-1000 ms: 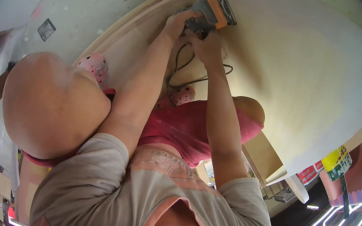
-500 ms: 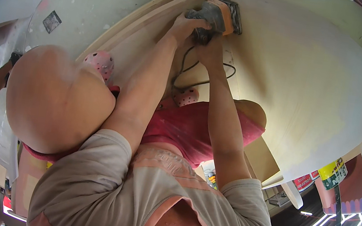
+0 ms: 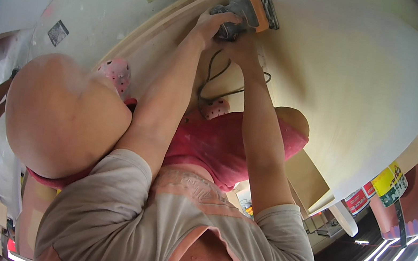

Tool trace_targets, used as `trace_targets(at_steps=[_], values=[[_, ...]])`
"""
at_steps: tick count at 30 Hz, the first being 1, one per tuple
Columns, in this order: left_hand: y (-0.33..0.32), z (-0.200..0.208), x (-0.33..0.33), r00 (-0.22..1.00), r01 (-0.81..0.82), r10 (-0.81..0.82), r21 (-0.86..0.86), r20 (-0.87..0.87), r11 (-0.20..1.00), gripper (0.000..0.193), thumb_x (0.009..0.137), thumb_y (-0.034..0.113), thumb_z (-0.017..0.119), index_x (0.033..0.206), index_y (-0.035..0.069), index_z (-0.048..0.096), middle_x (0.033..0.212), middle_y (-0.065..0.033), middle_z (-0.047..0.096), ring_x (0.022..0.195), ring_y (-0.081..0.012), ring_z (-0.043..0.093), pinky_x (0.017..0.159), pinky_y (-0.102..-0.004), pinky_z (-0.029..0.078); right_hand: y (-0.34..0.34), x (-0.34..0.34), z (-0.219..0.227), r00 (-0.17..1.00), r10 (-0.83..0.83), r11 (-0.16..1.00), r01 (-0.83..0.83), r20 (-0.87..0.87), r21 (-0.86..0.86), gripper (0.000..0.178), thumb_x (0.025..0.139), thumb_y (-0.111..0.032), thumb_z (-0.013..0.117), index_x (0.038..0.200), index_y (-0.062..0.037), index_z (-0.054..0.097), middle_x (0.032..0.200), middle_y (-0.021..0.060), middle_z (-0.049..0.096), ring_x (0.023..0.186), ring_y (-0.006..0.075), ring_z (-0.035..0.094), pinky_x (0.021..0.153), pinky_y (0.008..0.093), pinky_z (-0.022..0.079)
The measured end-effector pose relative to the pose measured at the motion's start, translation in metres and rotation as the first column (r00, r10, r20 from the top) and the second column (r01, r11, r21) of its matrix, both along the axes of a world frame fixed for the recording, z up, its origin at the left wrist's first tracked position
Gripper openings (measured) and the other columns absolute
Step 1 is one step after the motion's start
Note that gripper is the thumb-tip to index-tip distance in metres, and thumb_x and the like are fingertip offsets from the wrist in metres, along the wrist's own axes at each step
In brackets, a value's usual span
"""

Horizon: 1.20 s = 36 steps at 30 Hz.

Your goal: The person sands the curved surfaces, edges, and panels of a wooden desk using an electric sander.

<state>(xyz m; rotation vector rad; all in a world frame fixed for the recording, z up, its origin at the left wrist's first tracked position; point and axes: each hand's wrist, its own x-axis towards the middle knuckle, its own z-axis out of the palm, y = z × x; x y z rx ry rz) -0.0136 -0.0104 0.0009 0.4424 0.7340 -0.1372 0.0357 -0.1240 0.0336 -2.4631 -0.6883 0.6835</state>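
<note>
Sander (image 3: pixel 249 13) in left hand (image 3: pixel 211 26), right hand (image 3: pixel 241 51) touching.

Dressed in grey, crimson and pink

The person wears a light grey, short-sleeved cloth T-shirt (image 3: pixel 120 220) with a salmon-pink band (image 3: pixel 186 245) edging its neckline. A salmon-pink panel (image 3: pixel 172 199) with a raised design crosses the front near the shirt's lower edge. Below come loose crimson cloth shorts (image 3: pixel 212 147), marked with pale smudges, and pink, rounded clogs (image 3: pixel 116 74) dotted with dark holes.
</note>
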Motion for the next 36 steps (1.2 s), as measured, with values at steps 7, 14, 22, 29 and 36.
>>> trace_targets(at_steps=[7,14,22,29,36], values=[[0.017,0.055,-0.002,0.98,-0.059,0.061,-0.017,0.192,0.998,0.05,0.064,0.021,0.083,0.105,0.003,0.061,0.092,-0.0052,0.065,0.081,-0.0165,0.063,0.069,-0.03,0.051,0.02,-0.009,0.088,0.997,-0.081,0.961,0.074,-0.014,-0.267,0.044,0.074,-0.024,0.072,0.112,-0.0045,0.06,0.105,0.0167,0.066,0.101,0.0311,0.063,0.083,0.0385,0.048],[0.027,0.08,0.004,0.936,-0.098,0.019,0.21,0.351,0.973,0.042,0.068,0.014,0.08,0.104,0.002,0.064,0.095,-0.0065,0.067,0.084,-0.0169,0.064,0.081,-0.0297,0.05,0.025,-0.013,0.107,0.995,-0.096,0.982,0.096,0.01,-0.161,0.049,0.077,-0.022,0.071,0.117,-0.001,0.053,0.106,0.0173,0.066,0.103,0.0309,0.062,0.085,0.0379,0.048],[0.047,0.028,0.006,0.989,0.105,-0.122,0.174,0.09,0.979,0.048,0.06,0.007,0.082,0.104,0.002,0.063,0.098,-0.0088,0.065,0.089,-0.0197,0.062,0.081,-0.0317,0.048,0.023,-0.014,0.018,0.995,-0.104,0.993,0.103,0.014,0.059,0.049,0.074,-0.015,0.073,0.117,-0.0023,0.054,0.109,0.0144,0.063,0.104,0.0297,0.061,0.085,0.0368,0.047],[0.058,0.01,0.012,0.989,0.15,-0.15,0.022,0.017,0.988,0.041,0.062,0.006,0.079,0.099,0.001,0.064,0.093,-0.0084,0.065,0.085,-0.0209,0.062,0.078,-0.0333,0.049,0.03,-0.009,-0.016,0.998,-0.07,0.993,0.069,0.006,0.099,0.043,0.075,-0.017,0.073,0.112,-0.0018,0.057,0.103,0.0133,0.066,0.099,0.0263,0.064,0.082,0.0354,0.048],[0.067,-0.03,0.026,0.999,0.025,-0.024,0.021,-0.038,0.999,0.043,0.056,0.002,0.078,0.095,-0.005,0.061,0.086,-0.0126,0.064,0.073,-0.0212,0.063,0.064,-0.0346,0.053,0.054,-0.011,-0.022,0.991,-0.13,0.988,0.133,-0.038,0.083,0.038,0.074,-0.017,0.073,0.106,-0.0018,0.061,0.101,0.0135,0.066,0.098,0.0276,0.064,0.081,0.0369,0.049]])
